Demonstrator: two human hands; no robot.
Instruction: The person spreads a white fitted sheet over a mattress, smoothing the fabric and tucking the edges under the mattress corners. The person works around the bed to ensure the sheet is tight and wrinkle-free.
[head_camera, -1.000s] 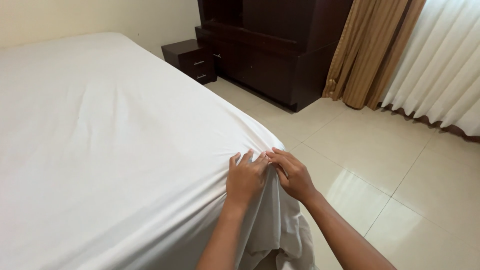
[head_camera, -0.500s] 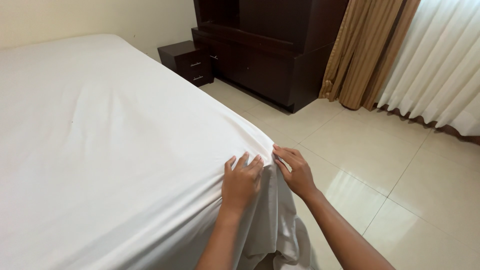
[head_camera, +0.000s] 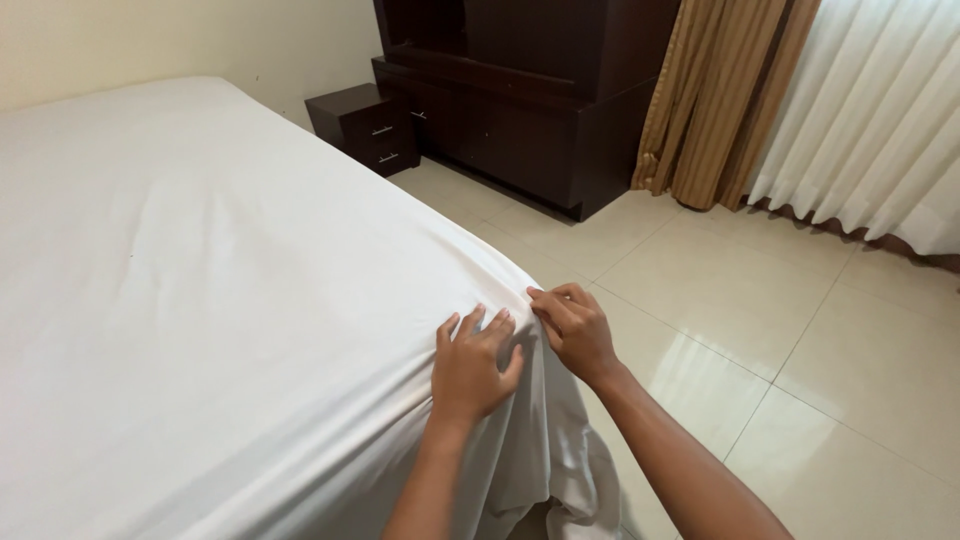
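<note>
While the wide bed (head_camera: 180, 250) fills the left of the view, a dark brown wooden cabinet (head_camera: 520, 110) stands against the far wall, with a small dark two-drawer nightstand (head_camera: 365, 125) just beside it. Tan striped curtains (head_camera: 715, 100) and white pleated sheer curtains (head_camera: 870, 120) hang at the right. Glossy cream floor tiles (head_camera: 760, 300) lie between bed and cabinet. Nothing obstructs either hand.

Left hand (head_camera: 472, 368): lies palm down on the plain white cotton bedsheet (head_camera: 250, 330) at the near corner of the mattress, fingers (head_camera: 497, 325) spread slightly apart and pressed flat on the cloth.

Right hand (head_camera: 575, 330): just beside the left, fingers curled together and pinched on the sheet at the corner edge.

Sheet condition: smooth and taut across the top, creased around both hands, hanging below the corner in loose vertical folds toward the floor.
</note>
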